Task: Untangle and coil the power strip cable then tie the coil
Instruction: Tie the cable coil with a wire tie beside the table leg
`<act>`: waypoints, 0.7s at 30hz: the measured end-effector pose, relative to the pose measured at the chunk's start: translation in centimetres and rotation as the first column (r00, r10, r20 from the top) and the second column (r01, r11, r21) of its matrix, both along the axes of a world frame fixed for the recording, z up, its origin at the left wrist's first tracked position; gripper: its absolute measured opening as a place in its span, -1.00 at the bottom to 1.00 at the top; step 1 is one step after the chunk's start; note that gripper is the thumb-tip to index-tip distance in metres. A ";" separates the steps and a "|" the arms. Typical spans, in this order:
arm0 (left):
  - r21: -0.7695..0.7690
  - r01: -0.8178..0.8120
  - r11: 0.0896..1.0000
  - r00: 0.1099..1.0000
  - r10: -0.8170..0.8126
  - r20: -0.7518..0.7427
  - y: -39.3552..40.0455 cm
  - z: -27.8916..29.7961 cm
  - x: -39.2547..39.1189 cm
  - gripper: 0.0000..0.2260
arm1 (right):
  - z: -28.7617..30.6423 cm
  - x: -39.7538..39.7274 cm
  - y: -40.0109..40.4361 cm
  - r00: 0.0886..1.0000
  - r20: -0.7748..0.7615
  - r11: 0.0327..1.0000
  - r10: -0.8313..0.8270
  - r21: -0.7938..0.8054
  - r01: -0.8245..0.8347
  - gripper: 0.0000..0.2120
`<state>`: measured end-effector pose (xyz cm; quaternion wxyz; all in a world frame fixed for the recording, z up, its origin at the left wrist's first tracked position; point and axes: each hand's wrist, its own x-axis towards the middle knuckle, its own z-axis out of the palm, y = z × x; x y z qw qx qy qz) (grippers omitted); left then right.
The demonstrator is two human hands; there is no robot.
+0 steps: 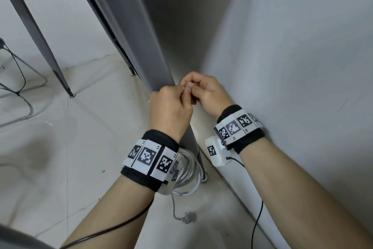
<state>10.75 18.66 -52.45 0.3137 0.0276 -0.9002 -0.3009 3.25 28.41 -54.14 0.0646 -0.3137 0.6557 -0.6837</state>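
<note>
The grey-white power strip cable (188,170) lies in a coil on the floor, partly hidden behind my left wrist. Its plug (189,217) rests loose on the floor just in front of the coil. The strip's body is not visible. My left hand (169,111) and my right hand (203,93) are raised well above the coil, meeting fingertip to fingertip in front of a grey table leg (141,43). Both have their fingers pinched on something small and mostly hidden. A thin pale sliver (150,101) pokes out at the left of my left hand.
A pale wall (302,67) rises close on the right, meeting the tiled floor (70,148) beside the coil. More grey table legs (36,41) stand at the left. A metal chair frame (26,87) with a black cord is at the far left.
</note>
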 end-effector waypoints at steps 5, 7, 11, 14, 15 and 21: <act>-0.004 -0.035 0.999 0.999 0.035 -0.008 0.1 0.0 0.1 -0.68 | 0.0 -0.1 -0.3 0.998 -0.062 0.998 -0.031 0.058 0.035 -0.77; 0.004 -0.027 1.000 0.999 0.027 -0.019 0.0 -0.1 0.1 -0.66 | -0.3 -0.2 -0.3 0.992 -0.108 0.993 -0.070 0.086 0.080 -0.78; 0.025 -0.037 0.999 0.997 0.038 -0.061 -0.3 -0.4 0.3 -0.67 | -0.5 -0.4 -0.2 0.995 -0.064 0.996 -0.071 0.055 0.075 -0.73; 0.012 -0.032 0.999 0.993 0.033 -0.116 -0.3 -0.5 0.8 -0.74 | -0.6 -0.4 -0.1 0.998 -0.035 0.998 -0.056 0.038 0.057 -0.71; 0.017 -0.031 0.999 0.990 0.033 -0.134 -0.2 -0.5 0.9 -0.76 | -0.6 -0.4 0.1 0.999 -0.022 0.999 -0.049 0.021 0.050 -0.71; 0.122 -0.038 0.992 0.989 0.055 -0.140 0.1 -0.7 0.9 -0.82 | -0.9 -0.6 0.7 1.000 0.007 1.000 -0.013 0.011 0.013 -0.74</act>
